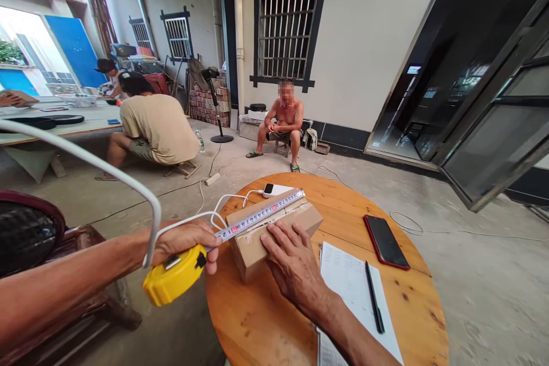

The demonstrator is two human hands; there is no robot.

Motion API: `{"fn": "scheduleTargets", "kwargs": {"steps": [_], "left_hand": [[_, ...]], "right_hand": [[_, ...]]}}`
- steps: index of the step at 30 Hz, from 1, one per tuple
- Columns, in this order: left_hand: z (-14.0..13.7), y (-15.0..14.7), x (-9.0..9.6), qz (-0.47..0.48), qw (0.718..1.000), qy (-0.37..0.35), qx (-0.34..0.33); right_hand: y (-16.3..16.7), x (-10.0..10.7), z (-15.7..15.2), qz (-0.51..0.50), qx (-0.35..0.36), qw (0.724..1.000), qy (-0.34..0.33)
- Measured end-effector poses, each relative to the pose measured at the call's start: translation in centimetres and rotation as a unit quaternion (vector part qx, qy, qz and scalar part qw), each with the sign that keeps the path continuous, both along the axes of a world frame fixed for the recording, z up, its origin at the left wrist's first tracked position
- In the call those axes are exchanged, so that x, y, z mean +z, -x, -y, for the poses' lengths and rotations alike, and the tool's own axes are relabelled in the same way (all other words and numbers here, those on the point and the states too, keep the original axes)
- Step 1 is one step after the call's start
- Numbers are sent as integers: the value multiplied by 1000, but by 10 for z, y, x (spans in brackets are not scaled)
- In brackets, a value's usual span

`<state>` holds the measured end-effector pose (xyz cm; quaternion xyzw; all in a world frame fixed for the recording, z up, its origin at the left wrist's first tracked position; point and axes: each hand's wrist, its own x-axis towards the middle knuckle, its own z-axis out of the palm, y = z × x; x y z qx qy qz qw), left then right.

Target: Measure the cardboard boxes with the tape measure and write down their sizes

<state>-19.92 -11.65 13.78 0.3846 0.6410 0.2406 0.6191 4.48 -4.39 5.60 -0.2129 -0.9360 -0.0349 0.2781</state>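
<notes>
My left hand [189, 243] is closed around the pulled-out blade of a yellow tape measure [175, 275], just in front of its case, which hangs below my fingers. The tape blade [261, 214] runs along the top of a brown cardboard box [278, 234], reaching its far right end. Lying flat on the near side of the box is my right hand [295, 266], fingers apart, touching the cardboard. The box rests on a round wooden table [257, 320]. A white cable [146, 194] loops over my left wrist.
On the table are a phone [386, 242], paper sheets [349, 274], a black pen [374, 297] and a small device with a dark screen [269, 189]. A seated person [283, 117] faces me; another person [156, 126] sits by a low worktable at left. A fan [212, 97] stands behind.
</notes>
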Motion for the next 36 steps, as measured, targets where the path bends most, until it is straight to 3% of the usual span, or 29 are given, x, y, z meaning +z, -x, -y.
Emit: {"fn": "scheduleTargets", "kwargs": {"steps": [5,14,17,19,20,22,24,26,30,33,36], "left_hand": [[14,-3,-6,22,998,-45,45],[54,-45,-36,71,982,-117,130],[61,-54,-42,84,980,-124,133],[65,-58,-46,80,979,-131,137],[67,-60,-47,77,978,-133,140],[71,-62,-50,73,977,-132,152],[73,-62,-54,77,975,-130,160],[71,-60,-59,87,973,-136,165],[57,-52,-71,95,969,-156,167],[45,-44,-76,83,969,-153,178],[44,-38,-76,69,969,-134,196]], "right_hand": [[-3,-2,9,-2,-21,1000,-14],[-31,-10,42,-39,-5,999,-31],[-49,0,26,-137,-89,986,-20],[-58,8,5,-194,-197,959,61],[-61,11,-6,-208,-216,946,126],[-66,12,-21,-204,-200,920,268],[-69,6,-23,-209,-180,899,341],[-73,-8,-12,-237,-197,890,336],[-80,-46,29,-278,-230,898,252],[-82,-68,55,-271,-185,919,218],[-84,-75,68,-236,-161,938,196]]}}
